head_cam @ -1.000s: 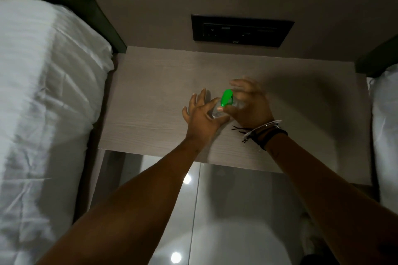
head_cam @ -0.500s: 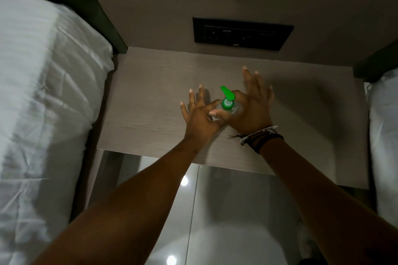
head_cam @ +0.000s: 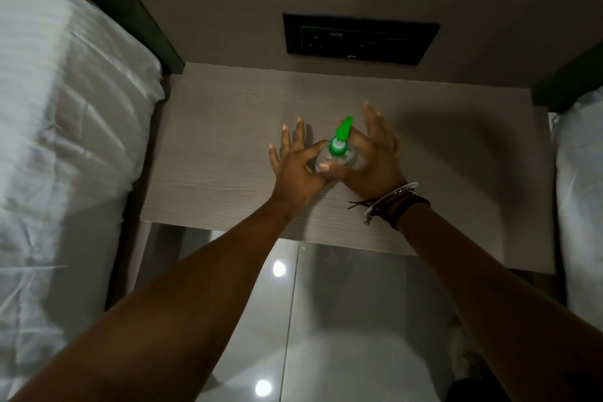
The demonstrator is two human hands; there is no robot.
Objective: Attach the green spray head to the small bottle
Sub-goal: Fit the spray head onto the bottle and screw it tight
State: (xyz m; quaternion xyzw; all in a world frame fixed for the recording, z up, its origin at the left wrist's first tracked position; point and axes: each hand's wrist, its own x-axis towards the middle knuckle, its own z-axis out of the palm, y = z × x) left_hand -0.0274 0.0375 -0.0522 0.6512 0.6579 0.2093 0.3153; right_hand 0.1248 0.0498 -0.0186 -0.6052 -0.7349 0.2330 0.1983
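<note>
Here, at the centre of the frame, a small clear bottle (head_cam: 339,162) stands upright on a pale wood-grain bedside shelf (head_cam: 228,147), the green spray head (head_cam: 340,139) already sitting on its neck with the nozzle pointing toward the top of the frame. The left hand (head_cam: 295,170) pinches the bottle's near side between thumb and forefinger, its other fingers splayed loosely above the shelf. The right hand (head_cam: 375,163) cups the bottle from the right, thumb laid across the near side and touching the left thumb, the remaining fingers spread open behind the green head; dark bracelets (head_cam: 396,202) ring that wrist.

The bottle looks to be thin, light plastic, probably smooth and liable to tip or spin under a twist, so the body wants a firm hold low down while the ribbed green collar, not the slim nozzle, takes the turning. Whether the collar is threaded fully home cannot be told from this angle.

White bedding (head_cam: 65,140) fills the left of the frame and shows at the right edge. A black switch panel (head_cam: 359,37) sits on the wall at upper centre; it carries small marks too blurred to read. No label or brand is legible on the bottle.
</note>
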